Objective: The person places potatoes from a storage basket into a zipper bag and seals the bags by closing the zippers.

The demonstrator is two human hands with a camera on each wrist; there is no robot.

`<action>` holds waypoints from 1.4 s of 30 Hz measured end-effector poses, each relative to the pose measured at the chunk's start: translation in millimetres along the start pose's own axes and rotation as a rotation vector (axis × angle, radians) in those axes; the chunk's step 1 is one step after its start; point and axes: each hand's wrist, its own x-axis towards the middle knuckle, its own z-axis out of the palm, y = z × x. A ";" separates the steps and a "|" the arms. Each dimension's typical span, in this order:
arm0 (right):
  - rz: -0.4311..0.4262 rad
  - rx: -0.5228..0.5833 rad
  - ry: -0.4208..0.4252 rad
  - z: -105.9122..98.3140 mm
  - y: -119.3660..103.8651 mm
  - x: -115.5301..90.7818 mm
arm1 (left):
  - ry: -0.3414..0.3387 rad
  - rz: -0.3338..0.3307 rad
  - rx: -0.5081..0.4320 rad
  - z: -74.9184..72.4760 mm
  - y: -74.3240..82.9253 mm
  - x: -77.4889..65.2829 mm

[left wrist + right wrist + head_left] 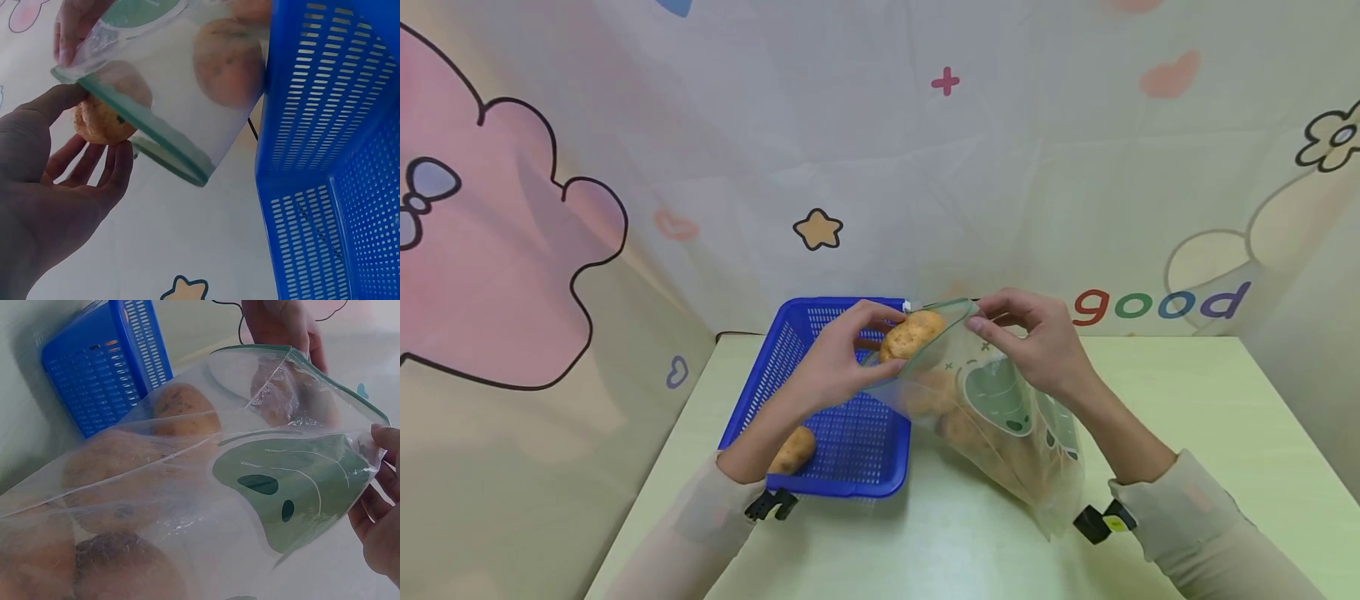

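My left hand (835, 358) holds a potato (912, 335) between thumb and fingers at the mouth of a clear plastic bag (1000, 417). In the left wrist view, part of that potato (103, 119) shows below the green rim and part lies behind the film. My right hand (1037, 342) pinches the bag's green-edged rim at its upper right corner. Several potatoes (119, 481) fill the lower bag, seen through the film in the right wrist view. Green printed shapes (294, 487) cover part of the bag's side.
A blue perforated plastic basket (850, 487) stands left of the bag on the pale table (1165, 408). Inside its near left corner lies another potato (793, 450), partly hidden by the left forearm. A printed cloth (880, 167) hangs behind the table.
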 end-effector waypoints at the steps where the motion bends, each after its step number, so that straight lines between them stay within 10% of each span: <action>1: 0.000 0.001 0.002 0.3 0.1 0.2 | 0.003 0.001 0.001 2.2 -0.7 0.5; 13: 0.001 -0.017 0.016 2.7 1.9 1.3 | 0.052 -0.045 0.068 -15.4 -8.5 -18.4; 23: 0.006 -0.029 0.008 0.4 3.4 0.9 | -0.204 -0.192 0.154 -13.6 -35.9 -34.2; 28: 0.005 -0.036 -0.011 -6.2 3.7 -1.4 | -0.197 -0.203 0.080 -8.5 -42.3 -29.8; 42: 0.043 0.490 0.334 -82.7 -3.5 -12.6 | 0.121 0.150 -0.024 10.2 58.1 44.7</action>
